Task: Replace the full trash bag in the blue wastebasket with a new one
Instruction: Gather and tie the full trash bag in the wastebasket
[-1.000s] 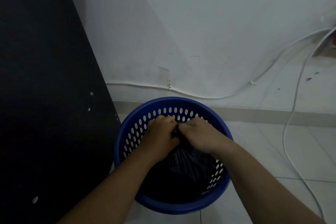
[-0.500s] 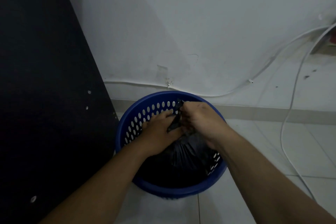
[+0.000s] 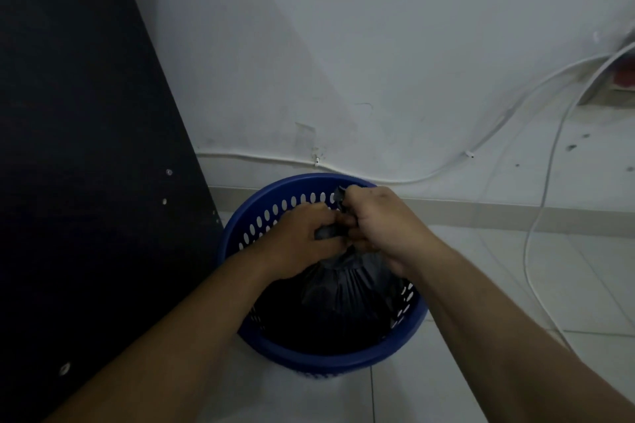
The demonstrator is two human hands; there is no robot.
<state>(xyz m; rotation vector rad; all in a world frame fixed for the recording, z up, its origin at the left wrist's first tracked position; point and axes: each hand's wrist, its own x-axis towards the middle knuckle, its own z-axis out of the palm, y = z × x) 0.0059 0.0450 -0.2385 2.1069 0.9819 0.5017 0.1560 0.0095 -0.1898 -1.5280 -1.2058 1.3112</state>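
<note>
Black trash bag [image 3: 347,282] sits inside blue wastebasket [image 3: 319,359], neck gathered. My left hand [image 3: 302,240] and right hand [image 3: 381,223] both fisted around twisted neck. I judge plastic thin, slippery, soft; load maybe heavy. Best hold: bunched neck, lift straight.

The scene is dim and bluish, with no glare anywhere. The white wall [image 3: 378,45] beyond the hands is the brightest area, evenly and softly lit, with a faint diagonal shadow edge crossing it above the left hand [image 3: 302,240]. The dark panel [image 3: 79,148] to the left of that hand is almost black, its surface detail lost. Inside the blue wastebasket [image 3: 309,359], below the right hand [image 3: 381,227], the black trash bag [image 3: 347,285] sinks into deep shadow. Wide-angle distortion bends lines toward the frame edges, and fine detail looks soft
</note>
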